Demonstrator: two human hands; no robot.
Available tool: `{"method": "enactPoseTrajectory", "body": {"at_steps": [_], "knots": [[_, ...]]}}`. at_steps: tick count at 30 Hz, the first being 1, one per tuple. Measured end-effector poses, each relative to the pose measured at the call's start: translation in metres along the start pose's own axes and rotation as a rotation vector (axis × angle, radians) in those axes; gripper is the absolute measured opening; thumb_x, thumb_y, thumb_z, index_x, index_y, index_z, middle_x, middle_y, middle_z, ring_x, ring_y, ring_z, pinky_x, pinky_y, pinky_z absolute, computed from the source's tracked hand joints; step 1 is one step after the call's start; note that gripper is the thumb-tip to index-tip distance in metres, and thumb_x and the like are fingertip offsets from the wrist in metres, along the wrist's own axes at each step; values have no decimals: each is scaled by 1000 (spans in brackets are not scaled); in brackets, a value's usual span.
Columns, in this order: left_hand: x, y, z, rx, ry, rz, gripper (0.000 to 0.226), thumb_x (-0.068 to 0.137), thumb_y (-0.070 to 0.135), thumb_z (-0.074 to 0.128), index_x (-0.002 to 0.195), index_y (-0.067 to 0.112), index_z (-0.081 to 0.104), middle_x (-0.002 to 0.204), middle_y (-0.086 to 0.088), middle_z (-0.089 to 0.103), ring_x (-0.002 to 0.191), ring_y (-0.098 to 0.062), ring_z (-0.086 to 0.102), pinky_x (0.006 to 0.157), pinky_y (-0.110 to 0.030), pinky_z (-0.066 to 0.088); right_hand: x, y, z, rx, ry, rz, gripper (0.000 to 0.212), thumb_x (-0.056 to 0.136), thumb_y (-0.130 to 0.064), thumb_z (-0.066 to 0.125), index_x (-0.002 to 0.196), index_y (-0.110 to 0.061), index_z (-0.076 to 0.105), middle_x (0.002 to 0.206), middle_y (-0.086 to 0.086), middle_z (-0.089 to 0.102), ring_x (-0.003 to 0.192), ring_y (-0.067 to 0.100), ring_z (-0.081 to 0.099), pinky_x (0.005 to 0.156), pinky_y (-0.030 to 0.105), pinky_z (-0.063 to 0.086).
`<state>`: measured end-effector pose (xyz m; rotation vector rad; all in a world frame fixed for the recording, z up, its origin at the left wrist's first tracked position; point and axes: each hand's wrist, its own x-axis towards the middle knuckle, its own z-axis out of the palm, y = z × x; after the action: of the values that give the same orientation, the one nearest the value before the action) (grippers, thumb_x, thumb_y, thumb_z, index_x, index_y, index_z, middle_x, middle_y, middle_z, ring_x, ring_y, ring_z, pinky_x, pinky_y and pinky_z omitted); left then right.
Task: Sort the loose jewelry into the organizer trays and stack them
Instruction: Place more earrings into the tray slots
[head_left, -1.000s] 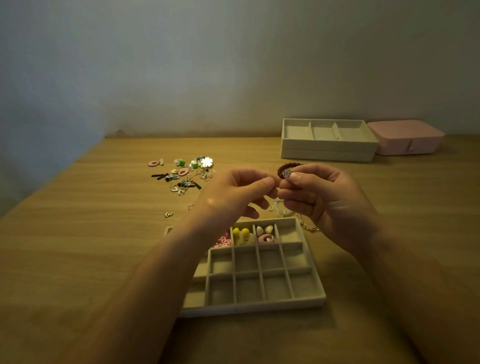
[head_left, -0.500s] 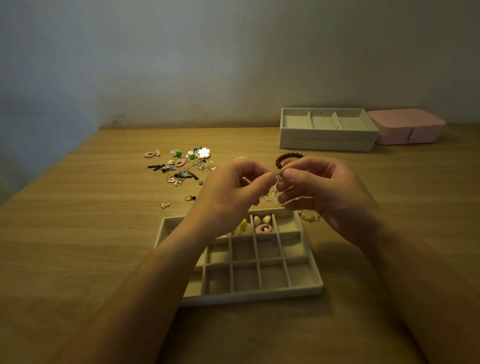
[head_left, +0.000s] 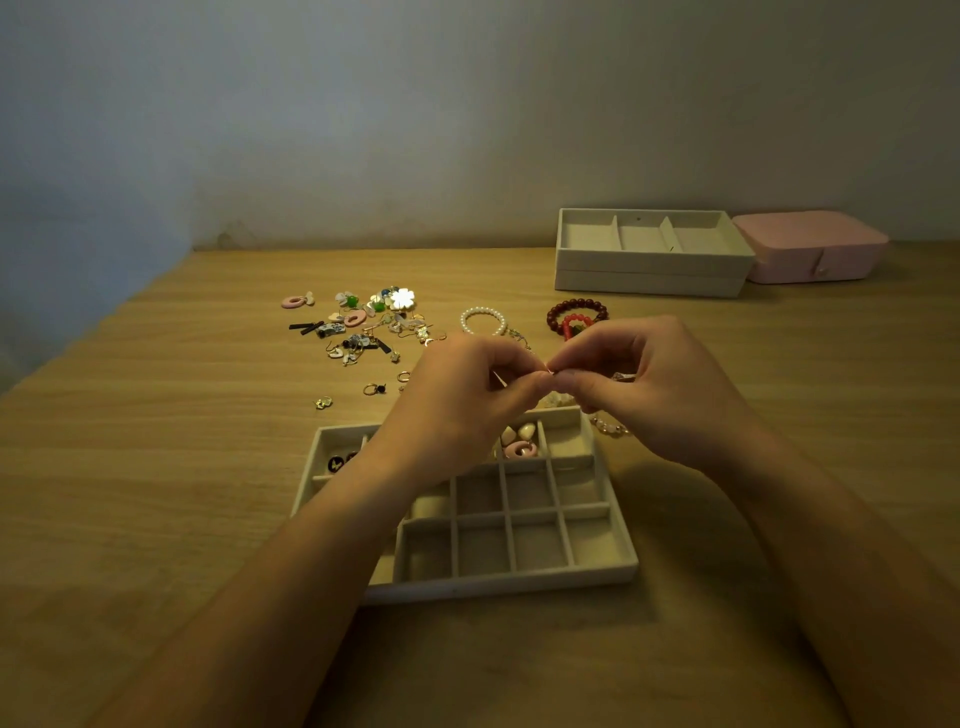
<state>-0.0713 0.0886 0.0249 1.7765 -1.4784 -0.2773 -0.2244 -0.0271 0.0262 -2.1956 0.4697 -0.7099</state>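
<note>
Pinching thin metal piece (head_left: 549, 370), felt-lined gridded tray (head_left: 597, 566), wood-grain table (head_left: 156, 467)

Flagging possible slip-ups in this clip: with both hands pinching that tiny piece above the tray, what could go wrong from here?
1. The small piece pinched between left hand and right hand could slip and land in an already filled compartment of the grid tray, or bounce off it.
2. The left forearm crosses the tray and might nudge it.
3. The loose jewelry pile looks tangled; pieces may snag.

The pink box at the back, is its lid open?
No, the pink box sits shut on the table, its lid down flat, right beside the stacked trays.
</note>
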Motion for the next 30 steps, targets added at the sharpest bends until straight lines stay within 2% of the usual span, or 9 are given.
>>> {"method": "enactPoseTrajectory", "body": {"at_steps": [4,8,10,13,17,20,24,26,30], "knots": [[0,-1,3,-21,-11,-14,12,92,26,71,99,21,78,79,12,72,74,-3,67,73,-36,60,0,4,-3,-54,-27,1,14,86,-18,77,93,-29,76,87,-11,73,85,3,68,73,18,56],[-1,-3,5,8,-29,-46,14,94,30,67,102,26,78,83,13,73,75,-1,66,74,-35,59,1,7,-6,-108,-61,38,13,87,-15,77,90,-27,77,84,-13,72,81,-2,66,68,13,50],[-2,-4,6,92,-34,-60,15,96,31,64,104,30,76,89,13,73,79,-3,65,76,-37,58,1,8,-7,-157,-102,71,16,88,-13,76,88,-29,76,83,-15,70,81,-6,63,67,9,46],[-3,-9,6,260,-42,-77,19,97,32,61,112,35,72,107,13,69,95,-9,60,83,-38,54,-1,10,-5,-229,-166,126,22,89,-15,76,84,-36,73,84,-16,68,82,-10,58,65,7,43],[-3,-14,6,385,-113,-111,26,97,36,60,122,34,67,122,10,64,111,-15,57,92,-42,51,-2,5,0,-325,-229,147,26,91,-18,73,82,-42,68,88,-20,64,82,-4,56,66,13,39],[-3,-13,8,364,-169,-138,24,99,36,58,120,32,67,117,10,67,107,-14,60,91,-42,53,-3,0,4,-396,-289,135,21,92,-20,72,86,-41,71,86,-21,63,79,-4,54,67,13,37],[-3,-13,10,310,-215,-145,20,100,30,57,115,30,70,103,10,72,95,-11,64,86,-41,56,0,2,9,-453,-288,135,14,90,-23,74,89,-37,73,88,-18,68,84,-1,60,75,24,51],[-3,-14,10,306,-225,-151,21,100,29,57,116,32,70,104,10,73,95,-12,65,86,-40,57,1,3,10,-469,-257,135,13,88,-24,76,87,-36,73,87,-16,69,83,0,62,77,31,58],[-2,-16,8,304,-213,-164,25,99,31,58,120,39,70,110,8,74,99,-13,66,87,-39,57,2,3,11,-493,-218,141,14,84,-26,79,84,-37,71,82,-17,69,81,0,63,75,38,60]]}}
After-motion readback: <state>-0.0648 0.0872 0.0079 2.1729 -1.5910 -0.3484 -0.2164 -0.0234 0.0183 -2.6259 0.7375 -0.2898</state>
